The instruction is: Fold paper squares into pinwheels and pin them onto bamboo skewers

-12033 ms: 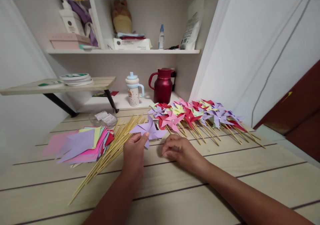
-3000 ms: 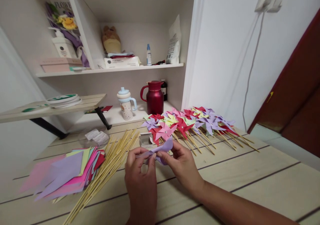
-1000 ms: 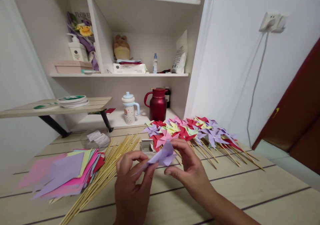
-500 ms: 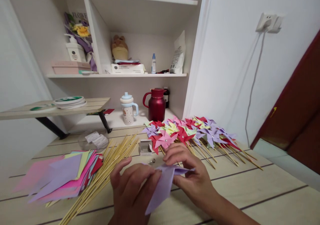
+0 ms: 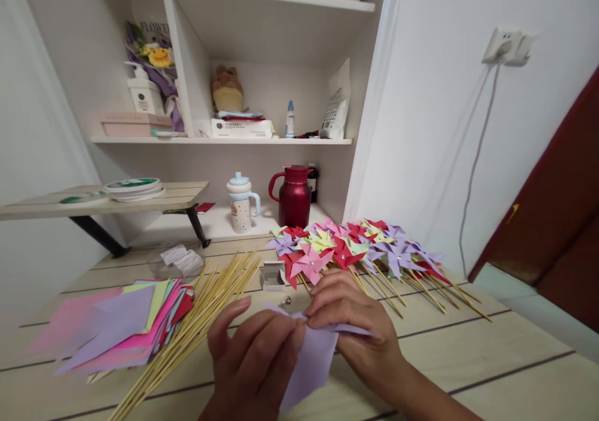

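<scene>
Just beyond the hands [image 5: 255,358] [image 5: 358,327]: small box [image 5: 273,281], pinwheels [image 5: 344,254]

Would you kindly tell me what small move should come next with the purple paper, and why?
Probably steady the purple paper with the left hand and press with the right hand where the hands come close together: both grip it there, and a broad flap hangs down between them.

The left hand [image 5: 255,355], back uppermost, is left of the lilac paper pinwheel [image 5: 312,362], bunched fingertips pressed to its upper part, little finger lifted clear. The right hand [image 5: 353,324] grips the pinwheel's right side, fingers curled, thumb hidden, its bare forearm [image 5: 418,390] slanting away rightward.
</scene>
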A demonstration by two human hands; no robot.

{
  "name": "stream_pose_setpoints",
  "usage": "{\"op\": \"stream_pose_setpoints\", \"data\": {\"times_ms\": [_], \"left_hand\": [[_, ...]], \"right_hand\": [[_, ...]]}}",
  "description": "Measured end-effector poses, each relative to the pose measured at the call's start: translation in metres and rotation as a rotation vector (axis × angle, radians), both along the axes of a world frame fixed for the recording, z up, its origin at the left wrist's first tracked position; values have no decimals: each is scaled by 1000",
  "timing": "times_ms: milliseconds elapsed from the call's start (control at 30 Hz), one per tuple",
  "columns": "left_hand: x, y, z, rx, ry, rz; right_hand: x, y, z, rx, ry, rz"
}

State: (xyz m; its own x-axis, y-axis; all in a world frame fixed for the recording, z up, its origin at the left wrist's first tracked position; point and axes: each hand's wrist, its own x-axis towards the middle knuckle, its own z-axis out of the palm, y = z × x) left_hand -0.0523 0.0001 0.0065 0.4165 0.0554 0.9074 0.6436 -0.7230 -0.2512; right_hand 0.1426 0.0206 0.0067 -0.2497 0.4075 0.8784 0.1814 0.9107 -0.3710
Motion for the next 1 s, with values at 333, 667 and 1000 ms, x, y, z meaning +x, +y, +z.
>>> {"op": "stream_pose_setpoints", "data": {"times_ms": [333,667,1000], "left_hand": [[1,8,-4,-89,-39,14],[15,17,-9,-463,-373,72],[17,21,-14,-618,-479,33]], "right_hand": [[2,2,-3,-18,0,-82],[-6,8,-18,-643,210,-42],[-3,9,-16,-601,260,16]]}}
